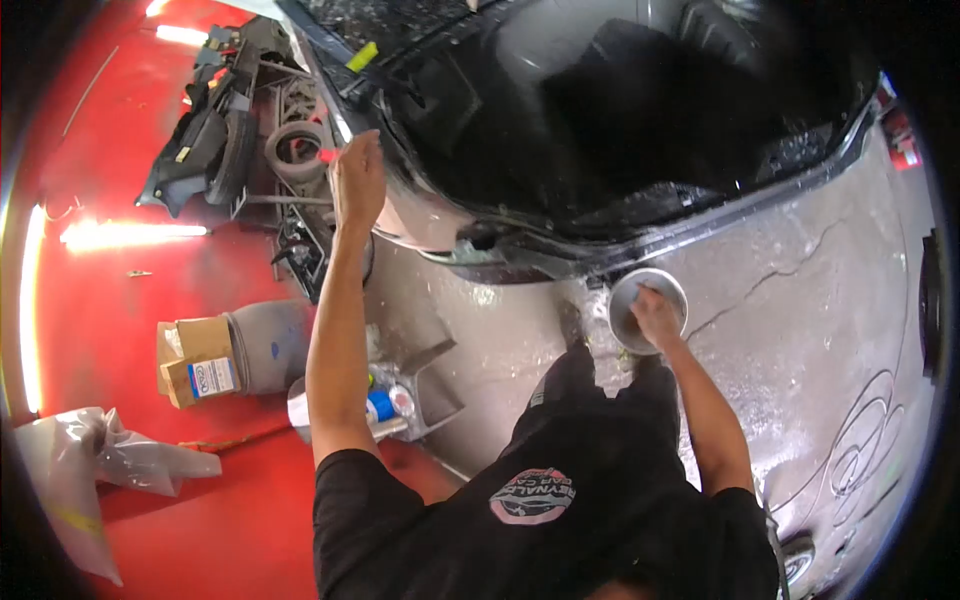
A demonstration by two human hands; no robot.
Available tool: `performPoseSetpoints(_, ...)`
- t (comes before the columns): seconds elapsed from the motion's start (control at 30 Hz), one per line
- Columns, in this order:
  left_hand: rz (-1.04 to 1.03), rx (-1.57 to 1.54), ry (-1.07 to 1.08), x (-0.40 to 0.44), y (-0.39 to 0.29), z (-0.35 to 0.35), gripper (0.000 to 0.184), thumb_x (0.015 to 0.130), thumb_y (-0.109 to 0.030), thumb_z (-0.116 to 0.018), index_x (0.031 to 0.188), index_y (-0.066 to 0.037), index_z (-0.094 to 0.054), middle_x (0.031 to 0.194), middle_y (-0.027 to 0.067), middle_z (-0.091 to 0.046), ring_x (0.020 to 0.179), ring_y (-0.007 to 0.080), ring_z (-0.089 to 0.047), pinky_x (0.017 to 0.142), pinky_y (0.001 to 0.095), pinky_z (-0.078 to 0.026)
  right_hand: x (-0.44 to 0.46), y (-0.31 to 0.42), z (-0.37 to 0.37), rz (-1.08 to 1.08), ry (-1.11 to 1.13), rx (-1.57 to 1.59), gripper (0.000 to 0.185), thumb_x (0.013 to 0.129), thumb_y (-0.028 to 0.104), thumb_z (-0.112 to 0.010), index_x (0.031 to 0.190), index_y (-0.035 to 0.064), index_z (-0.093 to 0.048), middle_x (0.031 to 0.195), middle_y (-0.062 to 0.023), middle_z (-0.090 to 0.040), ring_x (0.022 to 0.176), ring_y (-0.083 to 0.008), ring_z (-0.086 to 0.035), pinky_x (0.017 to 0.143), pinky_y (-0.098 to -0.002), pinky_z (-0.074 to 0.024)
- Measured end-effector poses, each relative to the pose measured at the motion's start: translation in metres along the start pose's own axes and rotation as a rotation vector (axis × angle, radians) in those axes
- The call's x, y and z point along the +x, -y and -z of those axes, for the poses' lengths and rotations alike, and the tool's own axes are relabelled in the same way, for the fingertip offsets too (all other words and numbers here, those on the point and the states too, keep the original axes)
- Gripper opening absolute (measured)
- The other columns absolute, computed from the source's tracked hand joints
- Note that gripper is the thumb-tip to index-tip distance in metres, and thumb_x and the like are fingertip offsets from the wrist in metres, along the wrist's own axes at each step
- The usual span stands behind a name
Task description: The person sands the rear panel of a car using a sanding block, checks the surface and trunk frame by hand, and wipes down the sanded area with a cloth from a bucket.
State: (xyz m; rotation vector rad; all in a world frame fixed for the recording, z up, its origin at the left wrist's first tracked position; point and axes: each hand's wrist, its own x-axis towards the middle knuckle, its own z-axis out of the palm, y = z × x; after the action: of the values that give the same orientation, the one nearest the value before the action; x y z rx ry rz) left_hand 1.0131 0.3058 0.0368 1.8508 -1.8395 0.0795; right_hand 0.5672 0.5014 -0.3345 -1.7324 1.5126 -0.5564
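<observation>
Head view of a person at work beside a dark, wet-looking car [640, 130], which served as the point of reference. The round grey container [624, 304], open at the top, was located just beside the near edge of the car, between that edge and the person's legs [560, 385]. The right hand [656, 318] reached down into its mouth with the fingers bent; whether they had hold of anything could not be told. The left hand [358, 185] was raised at the left corner of the car, its fingers appearing folded; whether it gripped anything, or touched the bodywork, could not be told at this angle. A yellow tag [362, 57] lay at the car's left edge, beyond the left hand.

To the left of the car stood a rack [285, 200] bearing dark parts and a ring-shaped piece [296, 150]. Nearer the person on that same side of the car were a grey drum [275, 345], a cardboard box [180, 345] with a blue-and-white label against it, and, farther out from the car, a crumpled translucent sheet [65, 460]. To the car's near right, a thin cable [860, 440] lay in loops on the wet grey floor [800, 330].
</observation>
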Motion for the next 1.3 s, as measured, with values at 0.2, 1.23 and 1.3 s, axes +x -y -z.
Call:
performPoseSetpoints(0.2, 0.043, -0.097, 0.123, 0.033, 0.018, -0.018, 0.051, 0.092, -0.033, -0.074, 0.130, 0.001, -0.069, 0.094, 0.0175, -0.078, 0.089, 0.0282, -0.076, 0.079, 0.0385, -0.056, 0.131, 0.247, 0.011, 0.422, -0.226, 0.099, 0.048, 0.095, 0.011, -0.061, 0.142, 0.0020, -0.060, 0.127, -0.0263, -0.065, 0.113, -0.0394, -0.067, 0.102, -0.0446, -0.0520)
performPoseSetpoints(1.23, 0.175, -0.381, 0.121, 0.053, 0.016, -0.034, 0.047, 0.092, -0.027, -0.066, 0.131, 0.000, -0.064, 0.084, 0.0218, -0.074, 0.071, 0.0366, -0.074, 0.068, 0.0461, -0.059, 0.223, 0.337, 0.075, 0.699, -0.182, 0.112, 0.042, 0.104, 0.027, -0.066, 0.138, 0.0034, -0.061, 0.108, -0.0130, -0.068, 0.086, -0.0234, -0.064, 0.080, -0.0386, -0.0524)
performPoseSetpoints(1.3, 0.176, -0.480, 0.113, 0.055, 0.013, -0.029, 0.047, 0.092, -0.024, -0.066, 0.128, 0.005, -0.065, 0.074, 0.0169, -0.072, 0.054, 0.0246, -0.071, 0.052, 0.0380, -0.057, 0.204, 0.351, 0.080, 0.684, -0.154, 0.002, 0.043, 0.100, 0.022, -0.068, 0.139, 0.0039, -0.061, 0.108, -0.0176, -0.066, 0.090, -0.0319, -0.065, 0.081, -0.0425, -0.0527)
